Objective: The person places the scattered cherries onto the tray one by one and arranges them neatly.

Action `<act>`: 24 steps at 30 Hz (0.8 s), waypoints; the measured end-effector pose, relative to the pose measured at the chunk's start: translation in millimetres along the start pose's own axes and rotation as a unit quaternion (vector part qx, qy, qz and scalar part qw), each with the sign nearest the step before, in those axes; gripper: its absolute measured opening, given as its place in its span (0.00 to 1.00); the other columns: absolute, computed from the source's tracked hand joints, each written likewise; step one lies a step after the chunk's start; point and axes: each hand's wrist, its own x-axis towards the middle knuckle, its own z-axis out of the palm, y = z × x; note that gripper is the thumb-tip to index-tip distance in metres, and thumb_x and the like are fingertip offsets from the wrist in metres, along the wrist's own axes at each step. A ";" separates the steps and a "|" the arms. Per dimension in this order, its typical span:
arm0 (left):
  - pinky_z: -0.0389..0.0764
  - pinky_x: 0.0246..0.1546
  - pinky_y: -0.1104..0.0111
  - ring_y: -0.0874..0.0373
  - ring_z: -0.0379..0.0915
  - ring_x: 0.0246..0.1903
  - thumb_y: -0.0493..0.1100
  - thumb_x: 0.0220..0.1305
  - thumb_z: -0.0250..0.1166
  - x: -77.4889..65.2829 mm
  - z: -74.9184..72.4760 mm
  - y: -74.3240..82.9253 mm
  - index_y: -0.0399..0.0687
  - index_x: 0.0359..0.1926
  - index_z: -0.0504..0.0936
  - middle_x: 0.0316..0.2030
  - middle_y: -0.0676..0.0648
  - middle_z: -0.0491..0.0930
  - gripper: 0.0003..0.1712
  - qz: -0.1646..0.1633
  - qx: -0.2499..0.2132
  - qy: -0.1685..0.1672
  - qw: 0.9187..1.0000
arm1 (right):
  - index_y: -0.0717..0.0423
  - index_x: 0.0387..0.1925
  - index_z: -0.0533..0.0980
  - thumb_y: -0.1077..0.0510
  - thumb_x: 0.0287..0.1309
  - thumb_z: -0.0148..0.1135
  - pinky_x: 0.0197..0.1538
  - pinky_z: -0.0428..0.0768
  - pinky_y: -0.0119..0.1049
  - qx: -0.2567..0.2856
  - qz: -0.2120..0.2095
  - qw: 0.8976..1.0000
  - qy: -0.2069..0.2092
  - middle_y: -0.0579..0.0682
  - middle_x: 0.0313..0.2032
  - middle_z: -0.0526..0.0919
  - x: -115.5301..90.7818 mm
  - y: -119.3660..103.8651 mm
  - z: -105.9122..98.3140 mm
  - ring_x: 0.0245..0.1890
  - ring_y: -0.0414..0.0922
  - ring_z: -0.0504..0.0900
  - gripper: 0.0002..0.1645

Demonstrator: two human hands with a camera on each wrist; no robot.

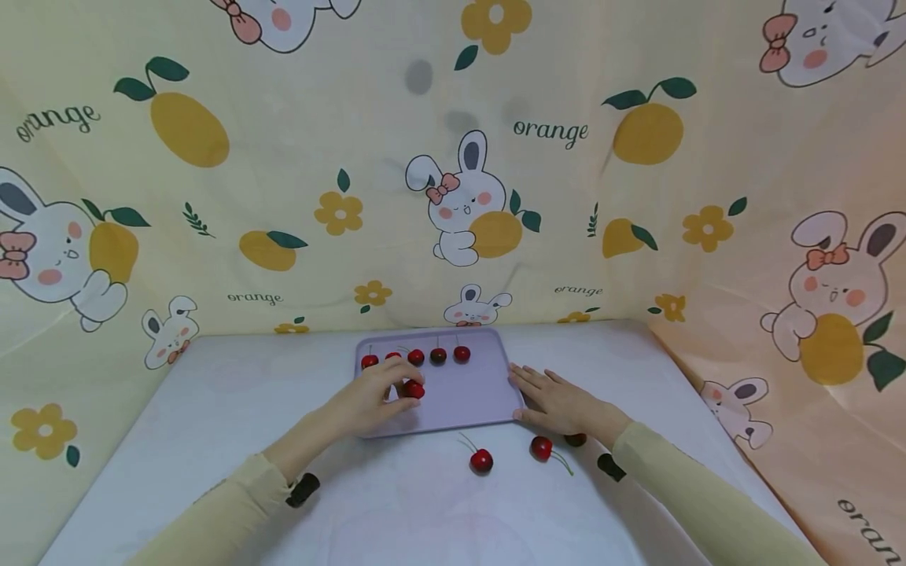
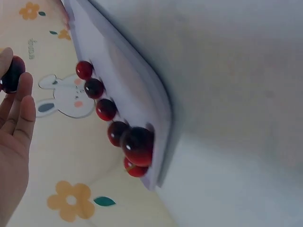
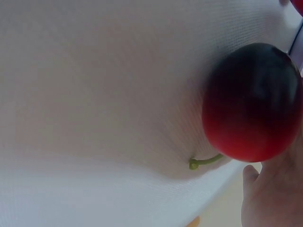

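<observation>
Table (image 1: 212, 409): white, under the lilac tray (image 1: 467, 393)
Backdrop (image 1: 382, 118): rabbit-and-orange print, behind the tray
Left hand (image 1: 366, 396): pinching a cherry (image 1: 414, 390) over the tray's left half
Held cherry: long axis unclear
Front cherry (image 1: 481, 461): before the tray, stem toward it
Right hand (image 1: 561, 398): straight fingers touching tray's right edge

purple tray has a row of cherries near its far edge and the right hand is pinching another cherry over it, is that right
Not quite: the head view shows the left hand pinching that other cherry over the purple tray. The row of cherries near its far edge is as you say.
</observation>
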 end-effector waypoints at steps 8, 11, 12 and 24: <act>0.86 0.39 0.65 0.60 0.80 0.41 0.34 0.63 0.74 -2.5 -6.6 -21.7 0.49 0.57 0.81 0.52 0.49 0.81 0.22 -0.009 0.004 0.036 0.999 | 0.54 0.83 0.50 0.27 0.73 0.47 0.80 0.49 0.60 0.002 0.005 1.000 -0.005 0.50 0.83 0.47 -0.8 -2.3 -3.0 0.82 0.54 0.48 0.52; 0.88 0.39 0.61 0.57 0.80 0.42 0.29 0.62 0.72 -3.8 -9.5 -28.6 0.47 0.58 0.81 0.55 0.46 0.80 0.25 -0.022 -0.003 0.042 0.999 | 0.53 0.83 0.50 0.27 0.73 0.48 0.80 0.49 0.60 0.003 0.007 1.000 -0.007 0.50 0.83 0.47 -0.7 -2.5 -2.9 0.82 0.54 0.48 0.52; 0.88 0.39 0.59 0.56 0.81 0.42 0.28 0.61 0.72 -4.3 -10.0 -31.2 0.45 0.59 0.80 0.56 0.45 0.80 0.25 -0.025 -0.004 0.043 0.999 | 0.53 0.83 0.50 0.27 0.73 0.48 0.80 0.49 0.60 0.003 0.007 1.000 -0.007 0.50 0.83 0.47 -0.6 -2.6 -2.9 0.82 0.54 0.48 0.52; 0.86 0.47 0.56 0.51 0.82 0.46 0.36 0.61 0.77 -5.8 -11.9 -48.3 0.45 0.53 0.82 0.46 0.51 0.82 0.20 -0.098 0.041 0.028 0.994 | 0.54 0.83 0.50 0.27 0.73 0.47 0.80 0.49 0.60 0.001 0.006 1.000 -0.007 0.51 0.83 0.47 -1.0 -3.3 -3.5 0.82 0.54 0.47 0.52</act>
